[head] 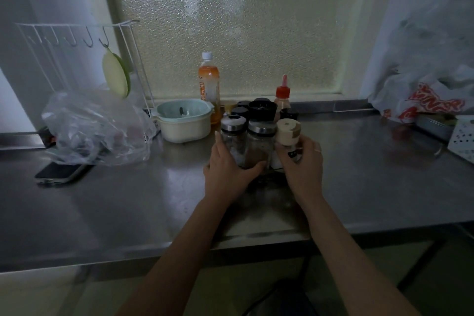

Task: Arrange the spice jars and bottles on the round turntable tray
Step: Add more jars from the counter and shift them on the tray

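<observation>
Several spice jars stand clustered at the back middle of the steel counter (128, 200). My left hand (227, 170) wraps around two glass jars with silver lids (259, 143), thumb across the front of the right one. My right hand (304, 161) grips a jar with a cream cap (287, 132) just right of them. Behind stand black-lidded jars (261, 110), a red-capped squeeze bottle (282, 96) and a tall orange bottle with a white cap (209, 83). The turntable tray is hidden under the jars and my hands.
A pale green-and-cream bowl (183, 120) sits left of the jars. Further left lie a clear plastic bag (95, 128) and a phone (61, 172). A white wire rack (77, 33) stands at the back left. White plastic bags (423, 100) fill the right corner.
</observation>
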Demonstrator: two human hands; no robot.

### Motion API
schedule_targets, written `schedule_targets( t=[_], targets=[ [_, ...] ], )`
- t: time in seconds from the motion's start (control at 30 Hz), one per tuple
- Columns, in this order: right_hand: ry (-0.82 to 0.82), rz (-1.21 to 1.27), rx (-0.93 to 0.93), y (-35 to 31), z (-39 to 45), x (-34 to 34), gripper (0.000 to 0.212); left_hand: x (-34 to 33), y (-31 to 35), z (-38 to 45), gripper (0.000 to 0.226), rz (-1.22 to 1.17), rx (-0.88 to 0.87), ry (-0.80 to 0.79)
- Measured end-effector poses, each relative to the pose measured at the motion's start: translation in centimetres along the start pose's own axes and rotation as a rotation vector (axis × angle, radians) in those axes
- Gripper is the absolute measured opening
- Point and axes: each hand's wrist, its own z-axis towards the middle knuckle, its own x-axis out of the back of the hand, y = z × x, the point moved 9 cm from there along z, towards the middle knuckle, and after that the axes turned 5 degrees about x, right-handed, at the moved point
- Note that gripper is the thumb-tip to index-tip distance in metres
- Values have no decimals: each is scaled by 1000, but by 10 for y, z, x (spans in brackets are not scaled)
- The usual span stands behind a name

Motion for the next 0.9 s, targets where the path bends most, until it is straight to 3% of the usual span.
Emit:
schedule_targets(
  t=[0.3, 0.43, 0.5, 0.6, 0.7, 0.8, 0.9],
  targets=[
    [-49, -76, 69, -14, -8, 2, 44, -6, -4, -1, 124, 13, -20, -86],
    [-48, -114, 66, -18, -13, 2, 56, -11, -17, 9, 118, -257, 55, -111],
    [13, -110, 83, -23, -15, 11, 54, -16, -27, 13, 110, -340, 66, -122],
    [35, -170, 76, -26, -20, 18, 26, -4, -12, 2, 98, -325, 38, -96],
    [-19, -313, 36, -22, -20, 13, 15, 19, -7, -4, 64, -356, 27, 51],
    [38, -325, -12, -13, -18, 19, 9, 38, -8, -4, 42, -202, 61, 194],
    [95, -236, 20, -13, -18, 22, 4, 30, -1, -4, 31, -129, -12, 146]
  ],
)
